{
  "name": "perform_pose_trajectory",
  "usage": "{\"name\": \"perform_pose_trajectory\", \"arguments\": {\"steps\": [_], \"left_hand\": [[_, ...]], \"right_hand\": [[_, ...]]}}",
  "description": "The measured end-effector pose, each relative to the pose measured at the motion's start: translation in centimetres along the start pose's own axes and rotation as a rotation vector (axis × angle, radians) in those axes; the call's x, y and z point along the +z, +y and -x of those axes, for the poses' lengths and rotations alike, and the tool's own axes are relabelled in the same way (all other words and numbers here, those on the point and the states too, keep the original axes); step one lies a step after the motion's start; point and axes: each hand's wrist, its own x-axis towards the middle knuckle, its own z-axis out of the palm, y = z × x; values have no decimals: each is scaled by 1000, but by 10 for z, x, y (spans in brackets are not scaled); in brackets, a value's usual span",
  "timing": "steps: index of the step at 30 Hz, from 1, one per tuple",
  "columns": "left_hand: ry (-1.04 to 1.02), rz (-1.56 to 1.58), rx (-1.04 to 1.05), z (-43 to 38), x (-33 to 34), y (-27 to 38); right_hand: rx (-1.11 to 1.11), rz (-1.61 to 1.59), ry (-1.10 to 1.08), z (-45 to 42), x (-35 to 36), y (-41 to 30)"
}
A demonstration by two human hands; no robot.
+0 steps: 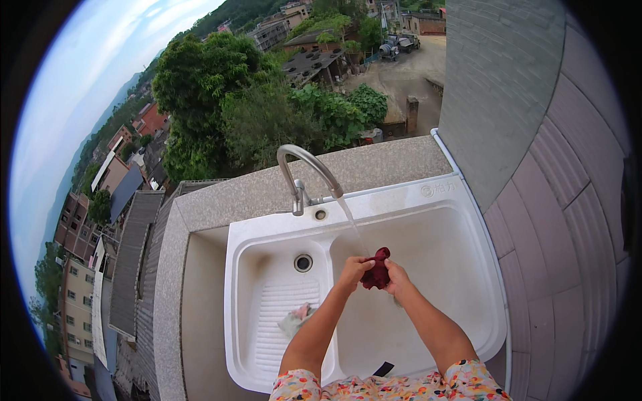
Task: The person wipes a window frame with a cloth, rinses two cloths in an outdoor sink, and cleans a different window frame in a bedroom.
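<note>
Between my two hands, over the large basin of a white laundry sink, is a dark red cloth. My left hand grips its left edge, and my right hand grips its right side. Water runs from the curved metal faucet and falls just behind the cloth; whether it wets the cloth is hard to tell. A pale green and pink wet cloth lies on the ribbed washboard of the smaller left basin, partly hidden by my left forearm.
A round drain is at the back of the left basin. Stone-faced ledges border the sink behind and at left, with trees and rooftops beyond. A tiled wall rises at right. A small black object lies at the front rim.
</note>
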Motion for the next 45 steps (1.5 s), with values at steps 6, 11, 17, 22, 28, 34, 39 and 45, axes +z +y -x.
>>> {"name": "perform_pose_trajectory", "arguments": {"steps": [6,11,17,22,28,34,39,45], "left_hand": [[75,186,-77,-4,2,10],[234,479,-170,-27,-7,-30],[306,410,-156,-13,20,-10],[239,383,-217,-9,10,-1],[151,260,-169,-14,-12,-7],[11,119,3,5,-3,7],[-184,-437,181,-5,-6,-6],[-22,-990,459,-27,-37,-13]], "right_hand": [[-324,735,273,-46,-14,15],[-366,697,-36,1,23,0],[-408,842,78,-9,3,12],[-469,790,63,-18,-7,22],[-354,446,-30,-3,-8,6],[-407,322,-31,-4,-5,-2],[-531,722,-12,-5,4,-8],[-693,1413,100,27,9,-37]]}}
